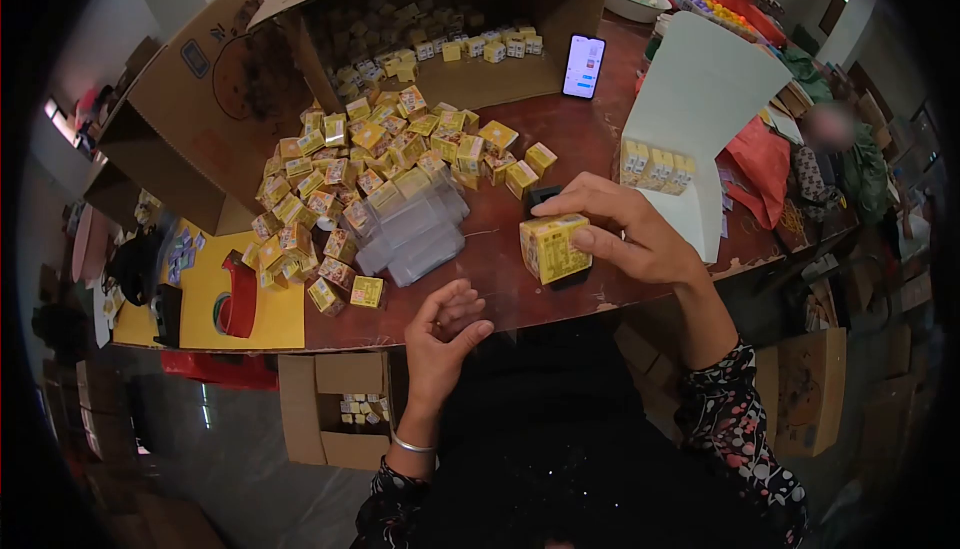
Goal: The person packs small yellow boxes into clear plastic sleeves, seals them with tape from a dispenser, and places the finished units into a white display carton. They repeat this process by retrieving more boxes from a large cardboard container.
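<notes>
My right hand (625, 234) is closed on a small yellow printed box (555, 249) near the table's front edge. A black object (543, 196) shows just behind that box, and more black shows beneath it. My left hand (447, 327) is at the table edge with fingers apart and nothing in it. Clear plastic trays (415, 234) lie beyond my left hand. A heap of small yellow boxes (400, 149) spreads behind and left of the trays.
A large cardboard box (540, 84) holding more small boxes lies open at the back. A lit phone (583, 67) stands before it. Right is an open white box (700, 79) with a row of small boxes. Red tape (240, 299) sits on a yellow sheet (285, 319) at left.
</notes>
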The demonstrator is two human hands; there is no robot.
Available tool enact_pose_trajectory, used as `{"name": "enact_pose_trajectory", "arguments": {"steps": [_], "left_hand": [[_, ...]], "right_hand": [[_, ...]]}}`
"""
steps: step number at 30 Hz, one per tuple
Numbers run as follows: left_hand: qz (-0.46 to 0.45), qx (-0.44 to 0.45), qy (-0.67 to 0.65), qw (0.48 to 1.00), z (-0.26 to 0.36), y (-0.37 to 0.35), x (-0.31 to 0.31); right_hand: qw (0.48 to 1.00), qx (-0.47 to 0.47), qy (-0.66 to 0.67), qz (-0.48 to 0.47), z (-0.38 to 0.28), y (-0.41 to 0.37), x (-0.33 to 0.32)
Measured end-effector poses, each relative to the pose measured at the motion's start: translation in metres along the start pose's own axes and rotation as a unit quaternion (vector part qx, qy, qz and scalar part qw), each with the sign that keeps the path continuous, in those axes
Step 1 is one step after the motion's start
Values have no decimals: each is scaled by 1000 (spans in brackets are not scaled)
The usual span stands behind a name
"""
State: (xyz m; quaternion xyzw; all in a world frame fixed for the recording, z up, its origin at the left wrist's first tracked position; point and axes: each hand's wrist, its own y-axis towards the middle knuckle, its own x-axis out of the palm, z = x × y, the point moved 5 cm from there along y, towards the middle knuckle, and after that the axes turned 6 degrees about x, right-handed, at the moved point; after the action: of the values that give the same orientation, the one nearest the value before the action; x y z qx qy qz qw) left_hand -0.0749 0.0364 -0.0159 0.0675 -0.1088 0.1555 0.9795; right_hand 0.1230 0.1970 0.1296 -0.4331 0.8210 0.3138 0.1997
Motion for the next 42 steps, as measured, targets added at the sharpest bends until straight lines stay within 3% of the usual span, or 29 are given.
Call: {"name": "enact_pose_trajectory", "arguments": {"steps": [1,3,4,7,11,12,15,19,22,25,27,28,30,35,38,42], "left_hand": [[-31,-18,-96,995,-2,0,0],[-90,-53,-282,954,0,0,-6],[-139,-29,-302,943,7,1,-9],[-272,-29,-423,864,15,7,5],[-347,-55,-390,851,17,3,37],[-344,-60,-387,854,15,4,39],[-325,-67,-382,862,11,5,44],[-277,-40,-346,896,16,8,49],[-245,-7,-290,925,27,11,56],[-196,27,-153,968,30,14,51],[-165,43,-81,982,24,14,44],[-161,24,-83,983,21,12,44],[-156,-14,-85,984,16,9,46],[-120,27,-51,991,25,6,52],[-119,39,-22,992,24,4,50],[-120,32,-53,991,27,2,57]], "right_hand": [[986,148,73,-34,0,-8,-2],[973,193,87,-87,-1,-15,-5],[966,214,95,-113,2,-17,-6],[979,90,27,-179,-7,-13,-3],[980,21,16,-196,-18,-6,19],[982,14,15,-186,-20,-6,21],[985,109,122,-60,-15,-12,20],[966,208,151,34,-1,-37,35],[967,153,160,123,-2,-47,38],[930,179,174,269,0,-59,18],[934,126,180,282,-7,-64,-1],[930,144,205,269,-20,-64,-1],[963,82,121,228,-33,-55,2],[981,7,-106,161,-43,-40,12],[981,1,-164,107,-48,-38,16],[990,16,-131,40,-43,-32,17]]}}
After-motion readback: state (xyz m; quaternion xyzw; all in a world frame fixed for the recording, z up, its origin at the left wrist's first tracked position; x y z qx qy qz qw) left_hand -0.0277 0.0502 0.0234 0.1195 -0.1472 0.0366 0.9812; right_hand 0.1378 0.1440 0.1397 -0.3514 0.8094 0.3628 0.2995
